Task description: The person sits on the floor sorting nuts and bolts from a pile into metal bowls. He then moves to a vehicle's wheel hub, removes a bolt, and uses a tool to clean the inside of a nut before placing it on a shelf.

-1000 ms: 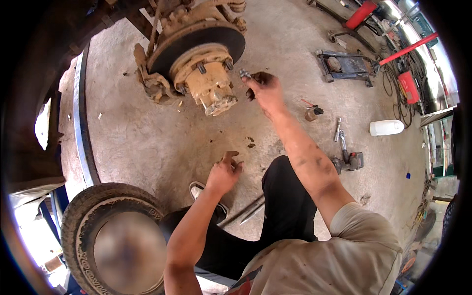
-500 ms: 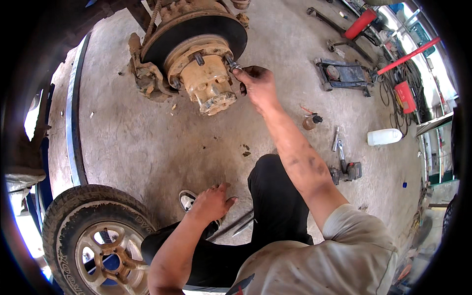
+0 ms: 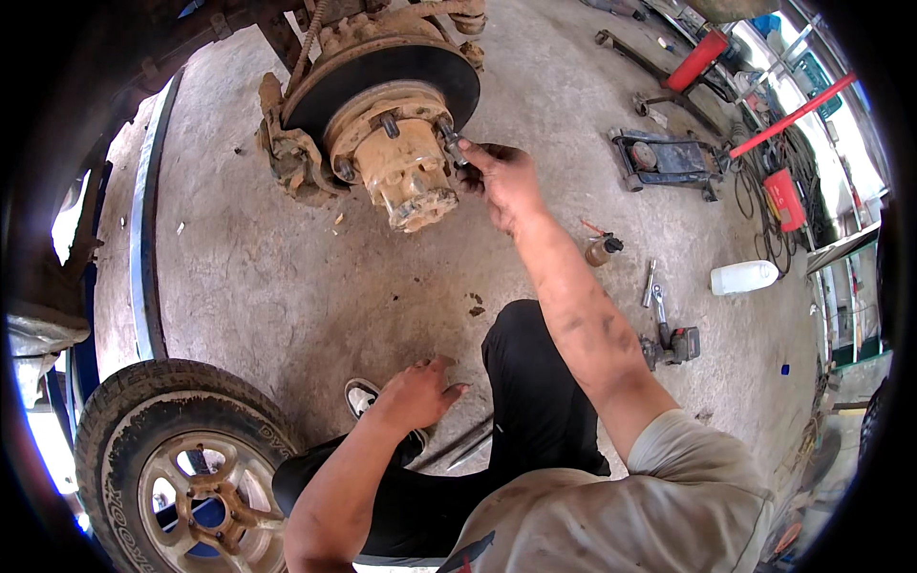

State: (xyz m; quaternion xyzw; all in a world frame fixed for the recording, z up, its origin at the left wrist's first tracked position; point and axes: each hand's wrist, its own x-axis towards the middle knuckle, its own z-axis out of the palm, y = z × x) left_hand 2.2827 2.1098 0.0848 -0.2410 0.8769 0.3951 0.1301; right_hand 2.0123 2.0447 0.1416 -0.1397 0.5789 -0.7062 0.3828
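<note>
My right hand (image 3: 504, 181) reaches forward to the right side of a mud-caked wheel hub (image 3: 396, 158). Thumb and fingers pinch a small metal lug nut (image 3: 456, 146) at the end of a wheel stud (image 3: 443, 127); how far it sits on the thread is hard to make out. Behind the hub is a dark brake disc (image 3: 396, 84), and another bare stud (image 3: 389, 124) sticks out of the flange. Over my bent left leg, my left hand (image 3: 417, 393) hangs with fingers apart, holding nothing.
A wheel with its tyre (image 3: 110, 458) lies at the lower left. On the floor to the right are a brown bottle (image 3: 602, 250), a ratchet (image 3: 660, 304), a cordless power tool (image 3: 680, 344) and a white container (image 3: 744, 277). Farther off stands a floor jack (image 3: 669, 158) with a red handle.
The view has shifted slightly. My right hand stays at the same stud, its fingers turned a little around the lug nut. My left hand has not visibly moved.
</note>
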